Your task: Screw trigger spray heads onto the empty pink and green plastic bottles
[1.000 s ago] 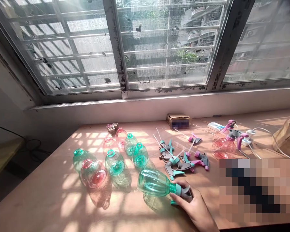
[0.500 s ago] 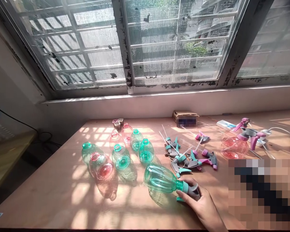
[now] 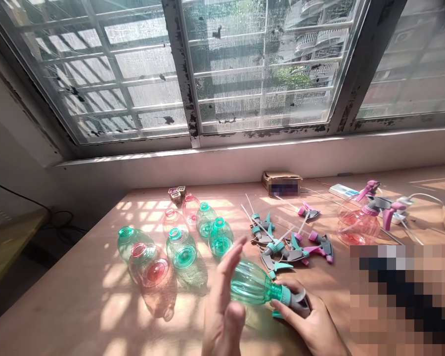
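My right hand point(image 3: 311, 324) grips the grey and teal trigger head of a green spray bottle point(image 3: 254, 284), which lies tilted with its base pointing left. My left hand point(image 3: 222, 306) is raised with fingers stretched out, its palm against the bottle's base. Several open green and pink bottles point(image 3: 181, 247) stand in a group to the left on the wooden table point(image 3: 77, 306). A pile of loose trigger heads point(image 3: 282, 242) with dip tubes lies just beyond the held bottle.
An assembled pink spray bottle point(image 3: 358, 222) stands at the right, near a white power strip point(image 3: 343, 190) and cable. A small cardboard box point(image 3: 282, 182) sits by the window ledge. A blurred patch covers the table's right front. Small purple caps point(image 3: 177, 194) lie at the back.
My left hand has come into view from below and now rests open against the bottle's base. The right hand keeps its hold on the trigger head.
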